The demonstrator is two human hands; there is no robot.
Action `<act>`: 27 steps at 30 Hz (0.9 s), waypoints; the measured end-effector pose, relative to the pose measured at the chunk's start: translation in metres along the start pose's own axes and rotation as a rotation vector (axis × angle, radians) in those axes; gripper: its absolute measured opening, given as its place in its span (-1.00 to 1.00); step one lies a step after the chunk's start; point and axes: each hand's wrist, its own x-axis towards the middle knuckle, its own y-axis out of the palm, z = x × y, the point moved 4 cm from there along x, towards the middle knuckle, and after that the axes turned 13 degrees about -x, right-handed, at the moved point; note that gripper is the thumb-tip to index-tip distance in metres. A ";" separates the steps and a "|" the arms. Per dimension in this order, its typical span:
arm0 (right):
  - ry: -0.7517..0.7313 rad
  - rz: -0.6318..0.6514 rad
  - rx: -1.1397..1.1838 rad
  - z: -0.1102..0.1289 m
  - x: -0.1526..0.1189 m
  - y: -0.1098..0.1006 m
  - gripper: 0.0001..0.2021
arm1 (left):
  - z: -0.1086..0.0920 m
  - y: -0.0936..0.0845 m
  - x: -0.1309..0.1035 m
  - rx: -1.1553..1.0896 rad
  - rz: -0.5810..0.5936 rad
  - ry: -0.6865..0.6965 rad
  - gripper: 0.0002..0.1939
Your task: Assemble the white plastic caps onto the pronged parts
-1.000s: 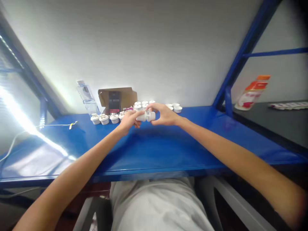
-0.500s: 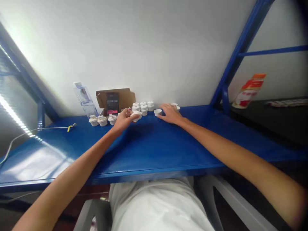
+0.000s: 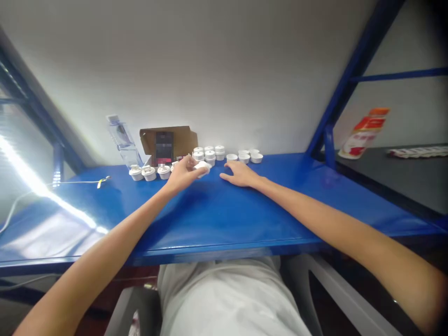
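My left hand point(image 3: 182, 174) is closed on a small white plastic part point(image 3: 202, 169), held a little above the blue table; its exact kind is too small to tell. To the right, my right hand point(image 3: 241, 174) has its fingers apart with nothing in them. It is just in front of several small white cups point(image 3: 244, 158), one of which point(image 3: 231, 158) stands beyond its fingertips. Several white round pieces with caps point(image 3: 209, 155) are grouped between the hands, near the wall. Left of my left hand, white cups with fittings on top point(image 3: 149, 173) stand in a row.
An open cardboard box point(image 3: 185, 140) with a dark phone point(image 3: 164, 147) leaning in it stands by the wall. Beside it is a clear bottle point(image 3: 124, 142). A cable point(image 3: 79, 182) lies on the blue table point(image 3: 217, 219). An orange-capped bottle point(image 3: 364, 134) stands far right.
My right hand has come back toward me and slightly left, uncovering the white cups behind it. My left hand still holds the white part and has shifted slightly right.
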 end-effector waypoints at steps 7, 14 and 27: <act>0.142 0.120 -0.024 -0.026 0.005 0.018 -0.21 | -0.001 0.002 0.000 0.132 0.028 0.039 -0.55; 0.159 0.081 -0.021 -0.039 0.008 0.019 -0.22 | -0.001 0.005 -0.002 0.228 0.103 0.046 -0.56; 0.147 0.108 -0.031 -0.041 0.012 0.022 -0.24 | 0.008 0.006 0.002 0.330 0.142 0.100 -0.59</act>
